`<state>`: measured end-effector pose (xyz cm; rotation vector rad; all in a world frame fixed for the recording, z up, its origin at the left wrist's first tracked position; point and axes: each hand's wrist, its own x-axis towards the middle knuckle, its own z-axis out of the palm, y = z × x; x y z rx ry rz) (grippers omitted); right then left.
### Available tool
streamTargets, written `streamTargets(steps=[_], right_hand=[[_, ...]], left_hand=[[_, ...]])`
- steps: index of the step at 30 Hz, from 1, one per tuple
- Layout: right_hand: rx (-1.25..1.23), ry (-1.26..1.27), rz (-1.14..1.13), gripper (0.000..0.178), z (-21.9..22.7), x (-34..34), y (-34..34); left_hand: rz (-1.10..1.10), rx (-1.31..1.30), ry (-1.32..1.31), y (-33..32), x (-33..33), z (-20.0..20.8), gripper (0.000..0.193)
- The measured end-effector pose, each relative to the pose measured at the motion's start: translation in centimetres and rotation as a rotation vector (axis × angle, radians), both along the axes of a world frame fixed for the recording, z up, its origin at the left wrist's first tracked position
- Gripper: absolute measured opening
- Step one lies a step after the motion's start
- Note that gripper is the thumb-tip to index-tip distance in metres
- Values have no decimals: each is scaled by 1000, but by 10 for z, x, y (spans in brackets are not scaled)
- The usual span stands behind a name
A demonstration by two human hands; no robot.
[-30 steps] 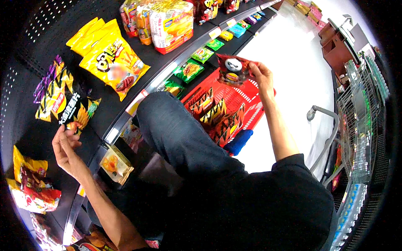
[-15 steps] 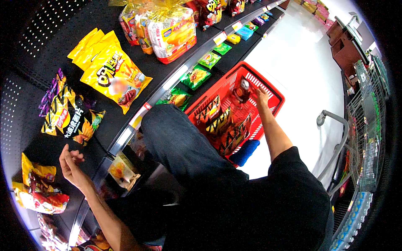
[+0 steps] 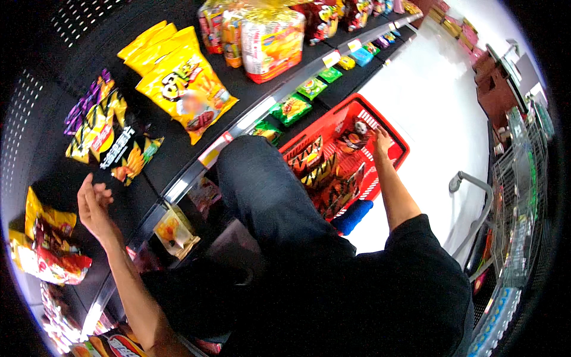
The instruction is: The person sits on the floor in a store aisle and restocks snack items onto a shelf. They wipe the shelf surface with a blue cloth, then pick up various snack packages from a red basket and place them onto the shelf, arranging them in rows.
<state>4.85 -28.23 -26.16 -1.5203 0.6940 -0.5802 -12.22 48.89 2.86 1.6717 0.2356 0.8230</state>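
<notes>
My left hand (image 3: 95, 205) is over the black shelf, its fingers loosely bent and apart, with nothing in them. Just beyond it lies a black-and-yellow bag of chips (image 3: 119, 143), a purple bag (image 3: 89, 104) behind it. Closer to me, yellow and red snack bags (image 3: 56, 250) lie left of the hand. My right hand (image 3: 383, 143) reaches over the right side of a red shopping basket (image 3: 389, 122), fingers stretched out. A dark red snack bag (image 3: 351, 138) lies beside its fingertips. Black-and-red striped bags (image 3: 321, 169) lie in the basket.
Yellow snack bags (image 3: 184, 89) and a bundled multipack (image 3: 273, 44) stand farther along the shelf. Small green packs (image 3: 291, 110) line a lower shelf beside the basket. My bent knee (image 3: 250, 166) is between shelf and basket. A wire cart (image 3: 511, 202) stands at the right.
The view has shifted, so the shelf goods sit further right and higher. My right hand remains by the dark red bag at the basket. My left hand stays empty over the shelf.
</notes>
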Motion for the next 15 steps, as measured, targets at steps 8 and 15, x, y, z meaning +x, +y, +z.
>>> streamTargets(steps=[8, 15], right_hand=[[64, -377, 664, 32, 173, -8, 207], [-139, -551, 1325, 41, 320, -57, 439]], left_hand=[[148, -147, -34, -2, -5, 11, 36], [128, -113, -33, -8, 6, 17, 47]])
